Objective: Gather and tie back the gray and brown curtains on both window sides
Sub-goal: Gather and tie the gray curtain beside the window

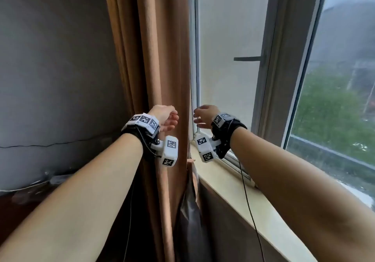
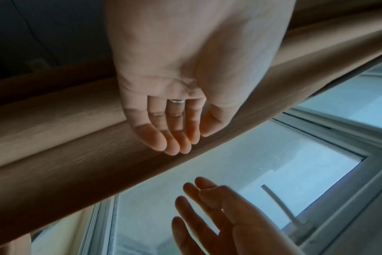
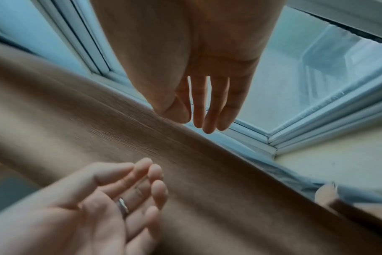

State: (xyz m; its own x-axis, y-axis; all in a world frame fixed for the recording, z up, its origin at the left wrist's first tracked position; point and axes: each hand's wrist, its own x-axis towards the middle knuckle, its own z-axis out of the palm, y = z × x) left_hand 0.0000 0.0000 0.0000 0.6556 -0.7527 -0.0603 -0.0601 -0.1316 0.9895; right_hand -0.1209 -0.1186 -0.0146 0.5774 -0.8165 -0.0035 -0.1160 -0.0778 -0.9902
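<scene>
A brown curtain (image 1: 156, 59) hangs in long folds at the left side of the window, and its fabric (image 2: 98, 163) fills much of the left wrist view. A dark gray curtain (image 1: 189, 211) shows below it, beside the sill. My left hand (image 1: 169, 119) is open in front of the brown folds, fingers (image 2: 164, 138) straight and close to the cloth. My right hand (image 1: 199, 116) is open too, just right of the curtain's edge, fingers (image 3: 207, 112) spread before the glass. Neither hand holds anything. No tie-back is visible.
A pale windowsill (image 1: 243, 201) runs toward the lower right under the white window frame (image 1: 274, 69). A dark window handle (image 1: 246, 58) sticks out from the frame. A gray wall (image 1: 50, 69) lies to the left. A black cable (image 1: 251, 211) hangs from my right wrist.
</scene>
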